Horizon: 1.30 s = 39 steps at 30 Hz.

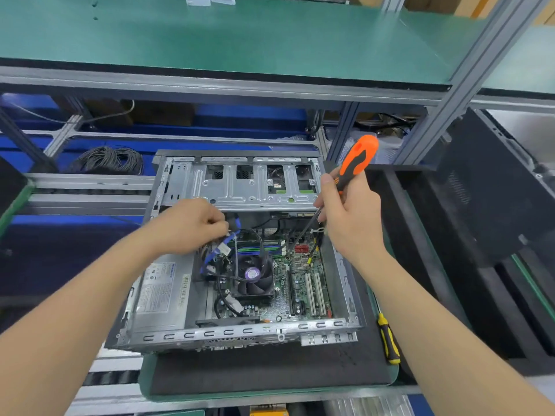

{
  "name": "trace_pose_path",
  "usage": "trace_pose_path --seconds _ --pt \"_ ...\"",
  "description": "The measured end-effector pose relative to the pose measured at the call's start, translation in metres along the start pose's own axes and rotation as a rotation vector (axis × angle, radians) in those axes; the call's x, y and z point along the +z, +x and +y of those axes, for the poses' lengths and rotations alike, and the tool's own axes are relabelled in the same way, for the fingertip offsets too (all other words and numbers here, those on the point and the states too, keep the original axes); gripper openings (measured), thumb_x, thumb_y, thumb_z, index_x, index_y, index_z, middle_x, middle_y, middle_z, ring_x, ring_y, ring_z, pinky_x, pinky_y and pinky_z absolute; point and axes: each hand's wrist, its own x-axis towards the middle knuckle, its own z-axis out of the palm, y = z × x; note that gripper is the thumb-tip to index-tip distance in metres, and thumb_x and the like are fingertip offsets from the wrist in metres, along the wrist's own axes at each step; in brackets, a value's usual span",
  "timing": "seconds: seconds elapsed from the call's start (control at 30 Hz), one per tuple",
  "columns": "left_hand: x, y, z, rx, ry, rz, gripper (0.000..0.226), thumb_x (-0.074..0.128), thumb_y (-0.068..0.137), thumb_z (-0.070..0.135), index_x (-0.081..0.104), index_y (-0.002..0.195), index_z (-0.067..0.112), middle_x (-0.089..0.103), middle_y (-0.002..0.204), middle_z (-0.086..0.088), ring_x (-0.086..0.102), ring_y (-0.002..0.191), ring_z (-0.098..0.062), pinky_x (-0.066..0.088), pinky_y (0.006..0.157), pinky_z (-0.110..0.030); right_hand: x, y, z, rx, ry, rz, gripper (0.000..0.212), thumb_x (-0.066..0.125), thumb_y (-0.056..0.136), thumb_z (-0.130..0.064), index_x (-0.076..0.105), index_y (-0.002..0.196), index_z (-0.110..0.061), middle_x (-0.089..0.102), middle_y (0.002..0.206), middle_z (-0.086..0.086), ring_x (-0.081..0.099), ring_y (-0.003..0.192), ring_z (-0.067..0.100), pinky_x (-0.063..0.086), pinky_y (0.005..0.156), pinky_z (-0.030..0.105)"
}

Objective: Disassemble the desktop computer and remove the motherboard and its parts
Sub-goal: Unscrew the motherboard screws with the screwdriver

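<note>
Now my left grip [192, 226] pinches the blue cable [207, 260], and my right grip [351, 226] holds the orange screwdriver [357, 160], tip down over the motherboard [300, 285] inside the open case [240, 331]. If the tip slips, it may scratch the board or cut a wire.

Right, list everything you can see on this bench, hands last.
computer case: one, silver, open, on mat
motherboard: one, green, inside case, right
fan: one, black, on motherboard
power supply: one, silver, inside case, left
blue cable: one, blue, beside fan
orange screwdriver: one, orange-black, tip inside case
yellow screwdriver: one, yellow-black, lying right of case
wire coil: one, dark, far left
mat: one, black, under case
left hand: one, pinching blue cable
right hand: one, gripping orange screwdriver
</note>
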Motion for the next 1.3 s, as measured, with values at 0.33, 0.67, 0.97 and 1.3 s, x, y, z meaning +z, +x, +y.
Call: trace_pose_path --seconds 0.33,0.67,0.97,1.3 --pt "0.018 0.006 0.008 0.243 -0.484 0.247 0.043 0.046 0.103 0.038 0.055 0.064 0.025 0.046 0.056 0.011 0.039 0.054 -0.005 0.031 0.054 -0.02 -0.002 0.0 -0.001 0.004 0.01 -0.005 0.011 0.051 0.105 -0.041 0.051 0.103 -0.03 0.069 0.073 -0.001 0.064 0.059 0.025 0.053 0.062 0.047" --pt "0.02 0.006 -0.023 -0.035 0.08 0.359 0.032 0.065 0.092 0.027 0.062 0.061 0.021 0.054 0.047 0.003 0.054 0.049 -0.017 0.052 0.056 -0.035 -0.001 0.0 0.0 0.012 0.018 -0.008 0.013 0.051 0.105 -0.041 0.051 0.102 -0.029 0.069 0.073 0.0 0.065 0.058 0.024 0.053 0.061 0.046" --pt "0.007 0.003 -0.025 -0.27 0.412 0.214 0.018 0.069 0.093 0.041 0.08 0.083 0.031 0.071 0.076 0.004 0.065 0.076 -0.022 0.053 0.066 -0.033 -0.002 0.002 -0.003 -0.001 0.004 -0.003 0.013 0.05 0.104 -0.042 0.05 0.102 -0.029 0.069 0.073 0.0 0.064 0.059 0.024 0.052 0.062 0.045" --pt "0.001 -0.011 0.024 -0.223 0.255 0.353 0.021 0.064 0.088 0.04 0.064 0.071 0.027 0.059 0.06 0.008 0.061 0.062 -0.02 0.041 0.055 -0.027 -0.005 0.002 -0.008 0.009 0.006 -0.006 0.013 0.051 0.105 -0.038 0.052 0.103 -0.025 0.069 0.072 0.002 0.064 0.059 0.025 0.051 0.062 0.043"
